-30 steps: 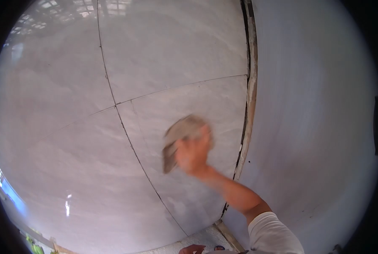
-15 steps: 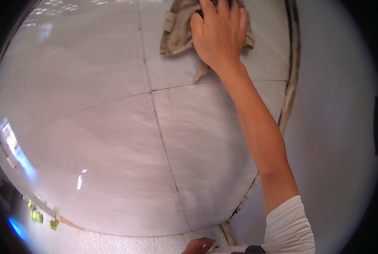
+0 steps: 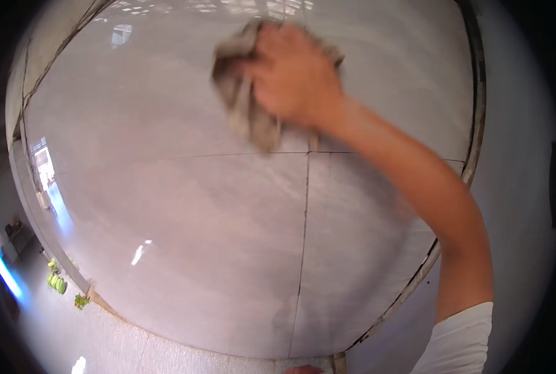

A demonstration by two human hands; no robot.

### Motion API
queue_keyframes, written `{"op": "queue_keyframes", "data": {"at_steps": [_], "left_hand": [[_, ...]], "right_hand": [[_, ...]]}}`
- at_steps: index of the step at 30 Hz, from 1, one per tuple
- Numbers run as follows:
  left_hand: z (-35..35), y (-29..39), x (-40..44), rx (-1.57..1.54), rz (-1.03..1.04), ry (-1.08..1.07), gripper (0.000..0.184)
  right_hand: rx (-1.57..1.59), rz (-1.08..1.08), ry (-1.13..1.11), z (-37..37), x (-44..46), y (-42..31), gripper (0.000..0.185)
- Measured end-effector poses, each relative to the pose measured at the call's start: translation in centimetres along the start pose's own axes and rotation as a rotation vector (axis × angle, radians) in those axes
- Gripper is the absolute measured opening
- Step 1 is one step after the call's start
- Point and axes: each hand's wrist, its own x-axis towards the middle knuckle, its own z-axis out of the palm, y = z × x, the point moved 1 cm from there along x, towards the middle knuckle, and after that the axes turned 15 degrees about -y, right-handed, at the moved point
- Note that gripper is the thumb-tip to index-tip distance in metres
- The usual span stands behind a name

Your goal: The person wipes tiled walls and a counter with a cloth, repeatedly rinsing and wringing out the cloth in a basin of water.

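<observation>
Motion-blurred cloth [image 3: 239, 93], window glare, fisheye edges dark.

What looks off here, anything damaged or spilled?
The border along the right edge of the tiled surface looks ragged: an uneven dark gap runs beside it, while the tile joints are thin. No spill shows.

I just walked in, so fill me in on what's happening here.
A person has their right hand on a crumpled brownish cloth, over a glossy pale surface divided by dark seams. Hand and cloth are blurred, so they are probably moving; the exact grip can't be made out. The cloth is mostly beyond the point where two seams meet. Only a sliver of what looks like the left hand shows at the bottom edge.
</observation>
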Motion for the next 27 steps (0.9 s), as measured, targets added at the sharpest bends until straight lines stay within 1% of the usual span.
{"op": "queue_keyframes", "data": {"at_steps": [1,2,3,4,6,8,9,10,11,12,13,15,16,18,21,23,24,25,26,27], "left_hand": [[0.0,0.0,-0.1,0.058,0.001,0.001,0.020],[0.1,0.0,-0.2,0.116,0.002,0.000,0.020],[0.2,-0.3,-0.5,0.110,-0.005,0.010,0.020],[0.2,-0.5,-0.6,0.074,-0.022,0.042,0.020],[0.2,-0.7,-0.8,0.033,-0.036,0.075,0.020],[0.1,-0.5,-1.6,-0.017,-0.030,0.115,0.019],[0.1,-0.6,-1.9,-0.023,-0.033,0.112,0.019],[0.2,-0.6,-2.1,-0.035,-0.030,0.104,0.018],[0.5,-0.7,-2.2,-0.049,-0.025,0.093,0.018],[0.7,-0.8,-2.3,-0.057,-0.024,0.082,0.018],[0.9,-1.0,-2.2,-0.012,0.008,0.076,0.017],[0.9,-1.1,-2.0,0.032,0.046,0.053,0.017],[0.8,-1.0,-2.0,0.033,0.014,0.033,0.018],[1.0,-0.5,-2.7,0.023,-0.014,-0.026,0.018],[0.1,-0.3,-3.3,0.010,0.028,-0.005,0.019],[0.0,-0.5,-3.4,-0.012,-0.011,-0.142,0.026],[-0.3,-0.2,-3.1,-0.019,-0.015,-0.150,0.026],[-0.8,0.4,-2.8,-0.014,0.009,-0.160,0.023],[-1.2,1.0,-2.6,-0.012,0.027,-0.175,0.021],[-1.6,1.7,-2.5,-0.027,0.010,-0.198,0.021]], "right_hand": [[-0.118,0.065,0.091,0.4,1.7,2.3,0.019],[-0.103,0.231,0.051,-0.7,3.3,3.8,0.028],[-0.091,0.394,0.007,-1.6,4.5,4.5,0.039],[-0.083,0.391,0.009,-1.2,5.3,4.4,0.039],[-0.137,0.504,0.085,-0.2,6.7,3.9,0.039],[-0.032,0.406,-0.036,-0.3,6.5,0.7,0.039],[-0.285,0.123,0.136,0.2,5.0,-1.2,0.018],[-0.065,0.140,0.025,3.4,4.7,-3.4,0.027],[0.079,0.073,0.135,4.2,2.9,-6.9,0.022],[0.225,0.045,0.013,4.1,1.0,-10.5,0.015],[0.296,0.010,-0.203,4.0,-1.6,-14.2,0.012],[0.502,-0.110,-0.533,3.3,-7.6,-20.6,0.011],[0.709,-0.157,-0.417,2.9,-11.3,-22.2,0.014],[0.579,-0.333,-0.567,0.9,-17.9,-23.6,0.022],[0.535,-0.252,-0.584,-1.2,-21.0,-20.0,0.023],[0.438,0.032,-1.236,-4.5,-15.8,-14.5,0.026],[0.192,0.162,-0.711,-4.9,-15.7,-12.0,0.023],[0.012,0.355,-0.530,-4.8,-15.1,-9.1,0.023],[-0.150,0.388,-0.450,-4.8,-15.5,-5.7,0.029],[-0.205,0.474,-0.338,-5.1,-15.7,-2.6,0.035]]}}
